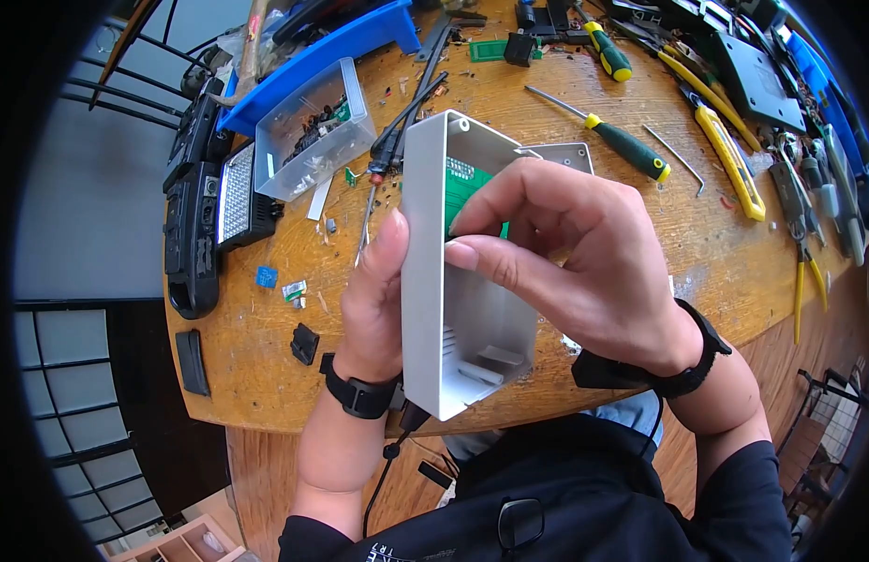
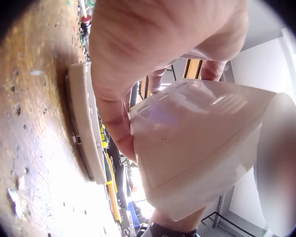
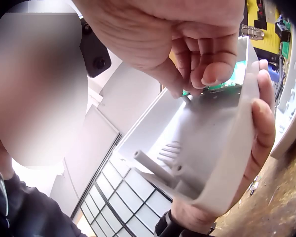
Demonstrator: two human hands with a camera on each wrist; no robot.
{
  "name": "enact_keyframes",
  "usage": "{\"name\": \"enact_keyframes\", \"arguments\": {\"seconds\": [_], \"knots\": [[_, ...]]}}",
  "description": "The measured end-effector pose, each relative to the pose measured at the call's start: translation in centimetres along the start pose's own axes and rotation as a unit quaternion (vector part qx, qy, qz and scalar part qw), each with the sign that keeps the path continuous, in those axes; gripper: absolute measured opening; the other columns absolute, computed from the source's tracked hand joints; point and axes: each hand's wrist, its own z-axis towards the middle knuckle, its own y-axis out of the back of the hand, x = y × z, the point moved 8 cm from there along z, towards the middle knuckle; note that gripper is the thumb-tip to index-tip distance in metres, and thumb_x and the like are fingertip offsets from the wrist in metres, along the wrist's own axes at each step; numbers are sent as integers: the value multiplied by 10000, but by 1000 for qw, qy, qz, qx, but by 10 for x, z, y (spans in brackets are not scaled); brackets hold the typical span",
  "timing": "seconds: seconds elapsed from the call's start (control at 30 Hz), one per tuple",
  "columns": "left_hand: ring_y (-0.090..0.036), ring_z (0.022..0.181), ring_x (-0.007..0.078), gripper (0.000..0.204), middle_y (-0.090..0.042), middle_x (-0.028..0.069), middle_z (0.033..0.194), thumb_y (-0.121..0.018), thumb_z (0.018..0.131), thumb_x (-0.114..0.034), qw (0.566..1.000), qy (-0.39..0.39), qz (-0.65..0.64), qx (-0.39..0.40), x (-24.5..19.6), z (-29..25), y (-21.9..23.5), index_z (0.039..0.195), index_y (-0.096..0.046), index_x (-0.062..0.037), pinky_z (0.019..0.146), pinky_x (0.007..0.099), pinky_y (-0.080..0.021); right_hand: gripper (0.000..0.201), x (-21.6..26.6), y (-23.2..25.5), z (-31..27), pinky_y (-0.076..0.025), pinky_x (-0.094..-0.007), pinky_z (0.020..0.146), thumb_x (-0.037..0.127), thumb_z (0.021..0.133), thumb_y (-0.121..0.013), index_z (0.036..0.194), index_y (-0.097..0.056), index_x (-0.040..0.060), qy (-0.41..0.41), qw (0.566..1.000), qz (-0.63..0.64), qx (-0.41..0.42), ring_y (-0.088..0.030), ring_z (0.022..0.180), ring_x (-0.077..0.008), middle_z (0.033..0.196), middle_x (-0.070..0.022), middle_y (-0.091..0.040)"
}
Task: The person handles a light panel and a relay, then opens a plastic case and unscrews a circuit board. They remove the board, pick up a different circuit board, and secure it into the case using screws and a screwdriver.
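A light grey plastic housing (image 1: 422,281) is held up over the table, its open side facing right in the head view. My left hand (image 1: 371,295) grips it from the left, thumb along its side wall; in the right wrist view the left fingers (image 3: 264,123) wrap its outer edge. Inside the housing's upper end sits a green circuit board (image 1: 462,192). My right hand (image 1: 598,253) reaches into the opening, and its thumb and index finger pinch the board's lower edge. Screw posts (image 3: 150,163) stand in the housing's other end, beside vent slots.
A matching grey cover (image 2: 86,123) lies on the table behind the housing. A clear bin (image 1: 312,140) of small parts stands at left by a blue tray (image 1: 331,61). To the right lie a green screwdriver (image 1: 631,148), a yellow utility knife (image 1: 731,167) and pliers (image 1: 802,267).
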Motion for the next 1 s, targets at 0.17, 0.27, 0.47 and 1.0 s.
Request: {"name": "enact_keyframes", "arguments": {"seconds": [0.17,0.27,0.47,1.0], "knots": [[-535,1115,176,690,-526,108,1244,-495,934,-526,991,-14,131,11,-6,2,-13,1402,-351,-40,948,325,-441,145,-5,-1,1,-441,-168,541,73,872,-700,930,-625,-37,-12,995,103,3,-575,638,-25,774,-18,-636],[-511,1149,180,759,-497,104,1265,-536,910,-529,988,-13,152,25,-6,2,-13,1443,-279,-53,951,336,-438,151,-3,-1,2,-422,-167,493,87,880,-692,925,-625,-41,-63,983,169,23,-559,581,-31,730,-13,-628],[-491,1179,192,811,-473,102,1287,-624,862,-505,985,-26,168,7,-7,5,-12,1451,-278,-68,991,343,-414,141,-10,-2,1,-409,-167,471,77,882,-681,931,-625,-43,-103,970,215,48,-547,549,-37,718,-14,-620],[-455,1216,181,881,-486,107,1300,-484,858,-679,972,6,234,-34,-3,1,-18,1432,-325,-29,1023,320,-346,116,29,9,-5,-482,-240,571,-33,779,-711,848,-620,-17,204,967,-124,-89,-621,623,-128,748,-72,-618]]}}
